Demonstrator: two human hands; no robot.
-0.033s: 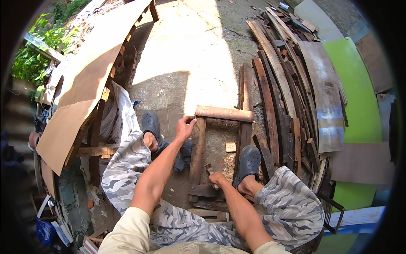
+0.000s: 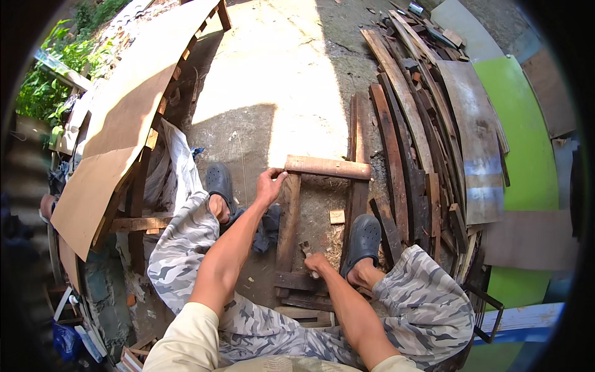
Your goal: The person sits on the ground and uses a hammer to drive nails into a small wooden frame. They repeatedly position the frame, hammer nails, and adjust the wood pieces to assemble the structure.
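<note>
Left hand (image 2: 270, 187) at flat wooden plank (image 2: 328, 167), grip unclear, right hand (image 2: 318, 265) gripping metal-tipped tool (image 2: 305, 248)

A flat reddish-brown board (image 2: 328, 167) lies crosswise over a dark wooden frame (image 2: 288, 229) on the concrete floor (image 2: 251, 149) — its ends at the frame's far-left and far-right corners. A short tool (image 2: 305, 248), its grip mostly hidden, slants toward the frame's near edge — metallic end pointing away.

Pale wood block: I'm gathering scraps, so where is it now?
In the head view, slightly right of centre, the block lies on the ground between the wood frame's side rails, just left of the right shoe.
</note>
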